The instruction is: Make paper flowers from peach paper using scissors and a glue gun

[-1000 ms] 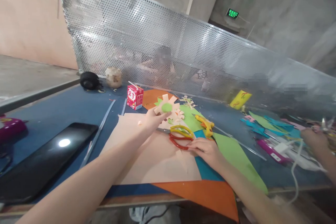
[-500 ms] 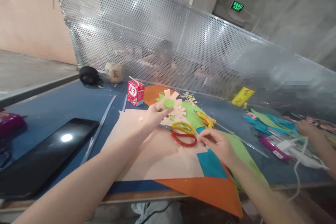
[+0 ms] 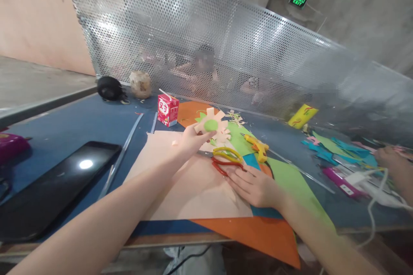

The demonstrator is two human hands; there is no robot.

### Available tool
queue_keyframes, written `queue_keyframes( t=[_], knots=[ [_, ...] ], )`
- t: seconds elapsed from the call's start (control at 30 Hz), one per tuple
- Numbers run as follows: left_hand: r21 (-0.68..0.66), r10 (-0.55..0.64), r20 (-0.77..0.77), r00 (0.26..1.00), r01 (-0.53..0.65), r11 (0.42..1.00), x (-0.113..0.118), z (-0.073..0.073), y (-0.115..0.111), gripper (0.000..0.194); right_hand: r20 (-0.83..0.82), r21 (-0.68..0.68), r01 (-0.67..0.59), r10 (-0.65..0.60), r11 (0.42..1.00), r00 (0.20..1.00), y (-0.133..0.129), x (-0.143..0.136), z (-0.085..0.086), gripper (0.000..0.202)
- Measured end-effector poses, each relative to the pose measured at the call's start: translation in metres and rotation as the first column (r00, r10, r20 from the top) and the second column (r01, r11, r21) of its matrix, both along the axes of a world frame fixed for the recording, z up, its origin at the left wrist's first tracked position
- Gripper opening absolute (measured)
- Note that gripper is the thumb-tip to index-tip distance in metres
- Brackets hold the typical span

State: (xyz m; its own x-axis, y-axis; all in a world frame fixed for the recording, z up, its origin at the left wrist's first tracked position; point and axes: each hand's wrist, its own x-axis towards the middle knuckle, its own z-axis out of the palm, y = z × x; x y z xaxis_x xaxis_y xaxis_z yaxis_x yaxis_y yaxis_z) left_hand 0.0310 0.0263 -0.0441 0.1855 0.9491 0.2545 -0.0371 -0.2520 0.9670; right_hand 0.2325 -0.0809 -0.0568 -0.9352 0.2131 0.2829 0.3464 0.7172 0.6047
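Note:
My left hand [image 3: 192, 137] pinches a paper flower [image 3: 211, 126] with peach petals and a green round centre, held above the sheets. Palm down, my right hand [image 3: 256, 185] rests with its fingers stretched out over a peach paper sheet [image 3: 193, 193]. Its fingertips are at the red handle of the scissors [image 3: 227, 160]; whether they touch it I cannot tell. The scissors have one yellow and one red handle and lie on the peach sheet. Behind them is a yellow glue gun [image 3: 258, 147] on green paper [image 3: 238, 139]. Blue paper shows partly under my right hand.
A pink drink carton [image 3: 167, 109] with a straw stands behind the sheets. A black phone [image 3: 61, 189] lies at left. Orange paper [image 3: 258, 236] overhangs the front edge. At right are paper scraps, a power strip [image 3: 374, 187] and another person's hand [image 3: 389, 157]. A perforated metal screen [image 3: 180, 30] closes the back.
My right hand has turned palm down and moved left and toward me, its closed fingers now spread on the peach paper. My left hand still holds the flower. The view has shifted slightly.

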Motion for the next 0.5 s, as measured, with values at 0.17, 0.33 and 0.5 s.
queue_keyframes(
  t=[0.17, 0.33, 0.5],
  knots=[
    [-0.001, 0.002, -0.009, 1.000, -0.002, 1.000, 0.001, 0.002, -0.004, 0.030, 0.022, -0.061, -0.096, 0.098, 0.994, 0.995, 0.007, -0.010, 0.004, 0.024],
    [0.021, 0.035, -0.023, 0.999, -0.035, 0.999, -0.001, -0.003, 0.002, 0.027, -0.244, -0.225, -0.021, -0.035, 0.974, 0.969, 0.018, -0.018, 0.005, 0.022],
    [0.022, 0.025, -0.036, 0.999, -0.025, 0.999, -0.001, -0.006, 0.007, 0.024, -0.598, -0.482, 0.097, -0.408, 0.871, 0.690, 0.024, -0.015, 0.009, 0.016]
  ],
)
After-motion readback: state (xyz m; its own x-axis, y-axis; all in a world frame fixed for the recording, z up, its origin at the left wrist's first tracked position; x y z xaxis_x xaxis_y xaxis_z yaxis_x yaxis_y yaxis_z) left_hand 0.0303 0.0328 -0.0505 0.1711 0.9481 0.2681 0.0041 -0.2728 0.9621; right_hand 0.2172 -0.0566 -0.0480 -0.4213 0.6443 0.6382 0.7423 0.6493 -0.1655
